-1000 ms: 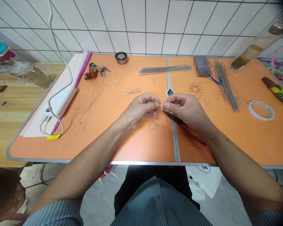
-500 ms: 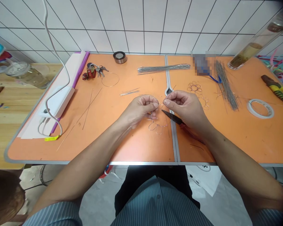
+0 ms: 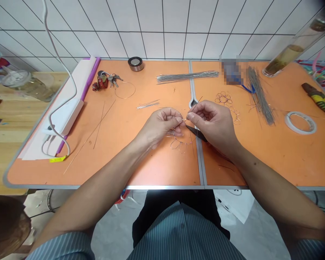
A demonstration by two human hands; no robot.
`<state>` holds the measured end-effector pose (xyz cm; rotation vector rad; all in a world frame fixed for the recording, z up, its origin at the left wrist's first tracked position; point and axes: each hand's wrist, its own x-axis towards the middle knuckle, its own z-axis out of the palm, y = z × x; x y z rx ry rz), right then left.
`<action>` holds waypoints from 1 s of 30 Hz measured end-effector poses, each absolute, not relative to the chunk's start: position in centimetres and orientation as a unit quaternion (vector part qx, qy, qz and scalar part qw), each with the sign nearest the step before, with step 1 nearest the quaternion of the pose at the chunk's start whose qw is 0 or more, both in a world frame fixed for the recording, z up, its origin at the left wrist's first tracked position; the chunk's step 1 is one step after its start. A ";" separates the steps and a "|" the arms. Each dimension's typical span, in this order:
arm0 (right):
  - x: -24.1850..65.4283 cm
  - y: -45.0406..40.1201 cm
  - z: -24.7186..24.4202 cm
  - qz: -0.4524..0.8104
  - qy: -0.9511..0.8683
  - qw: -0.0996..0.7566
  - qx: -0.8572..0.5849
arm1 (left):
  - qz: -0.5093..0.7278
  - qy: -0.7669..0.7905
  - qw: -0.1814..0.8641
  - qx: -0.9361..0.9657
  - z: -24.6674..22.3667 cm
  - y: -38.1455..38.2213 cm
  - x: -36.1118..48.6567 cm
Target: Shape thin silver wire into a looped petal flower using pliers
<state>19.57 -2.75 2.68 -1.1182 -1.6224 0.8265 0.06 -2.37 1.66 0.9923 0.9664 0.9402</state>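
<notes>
From my remote seat, I see the left hand and right hand pinching thin metal wire, probably light, springy, easily kinked, best held close beside any bend.

Orange rectangular surface: smooth, faintly glossy | white square wall tiles, top of frame: smooth, glazed-looking | coppery petal-looped wire, centre: thin, shiny metal | straight silver-grey wire bundle, upper centre: bright metal | pale-yellow planks, left edge: smooth wood | blue-grey striped shirt, bottom centre: matt cloth
</notes>
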 end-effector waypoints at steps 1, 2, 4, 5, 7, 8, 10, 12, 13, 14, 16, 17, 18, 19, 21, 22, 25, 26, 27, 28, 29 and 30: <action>19.5 -2.7 2.7 0.334 -0.667 0.483 -0.458 | 0.418 0.428 0.669 0.441 1.7 -2.4 0.1; 19.5 -2.7 2.6 0.329 -0.669 0.484 -0.457 | 0.419 0.428 0.669 0.441 1.7 -2.4 0.1; 19.5 -2.7 2.5 0.323 -0.673 0.485 -0.456 | 0.420 0.427 0.666 0.444 1.7 -2.5 0.2; 19.5 -2.7 2.5 0.320 -0.675 0.484 -0.455 | 0.422 0.427 0.665 0.445 1.8 -2.5 0.2; 19.4 -2.8 2.5 0.316 -0.677 0.481 -0.458 | 0.424 0.426 0.661 0.450 1.8 -2.5 0.2; 19.4 -2.8 2.5 0.315 -0.678 0.480 -0.460 | 0.426 0.426 0.659 0.451 1.8 -2.5 0.3; 19.4 -2.9 2.7 0.319 -0.674 0.479 -0.463 | 0.427 0.427 0.655 0.454 1.8 -2.5 0.3; 19.3 -3.0 3.1 0.337 -0.663 0.478 -0.468 | 0.429 0.431 0.650 0.455 1.8 -2.5 0.3; 19.3 -3.1 3.3 0.349 -0.655 0.477 -0.471 | 0.429 0.433 0.649 0.455 1.9 -2.5 0.3; 19.3 -3.1 3.5 0.361 -0.647 0.476 -0.474 | 0.429 0.436 0.648 0.454 1.9 -2.4 0.2; 19.5 -3.1 3.7 0.383 -0.633 0.473 -0.479 | 0.427 0.439 0.649 0.451 1.9 -2.4 0.2; 19.6 -3.1 3.7 0.394 -0.626 0.472 -0.480 | 0.426 0.440 0.650 0.450 1.9 -2.4 0.2; 19.7 -3.0 3.7 0.407 -0.620 0.470 -0.480 | 0.425 0.441 0.651 0.450 1.9 -2.4 0.1; 19.9 -3.0 3.6 0.421 -0.613 0.467 -0.479 | 0.424 0.441 0.651 0.449 1.9 -2.4 0.1; 20.2 -2.9 3.4 0.445 -0.599 0.466 -0.475 | 0.424 0.441 0.652 0.448 1.8 -2.3 0.1; 20.3 -2.8 3.4 0.457 -0.593 0.466 -0.473 | 0.425 0.441 0.652 0.446 1.8 -2.4 0.1; 20.6 -3.0 3.7 0.499 -0.572 0.462 -0.459 | 0.428 0.439 0.655 0.442 1.7 -2.4 0.1; 20.6 -3.1 3.9 0.520 -0.562 0.458 -0.451 | 0.429 0.438 0.655 0.441 1.7 -2.3 0.1; 20.6 -3.2 4.1 0.543 -0.551 0.455 -0.441 | 0.430 0.437 0.656 0.439 1.6 -2.3 0.1; 20.5 -3.4 4.4 0.566 -0.539 0.451 -0.431 | 0.432 0.435 0.658 0.438 1.6 -2.3 0.1; 20.5 -3.6 4.6 0.588 -0.527 0.448 -0.420 | 0.433 0.434 0.659 0.436 1.6 -2.2 0.1; 20.4 -3.9 4.8 0.607 -0.517 0.443 -0.410 | 0.436 0.432 0.659 0.434 1.5 -2.2 0.0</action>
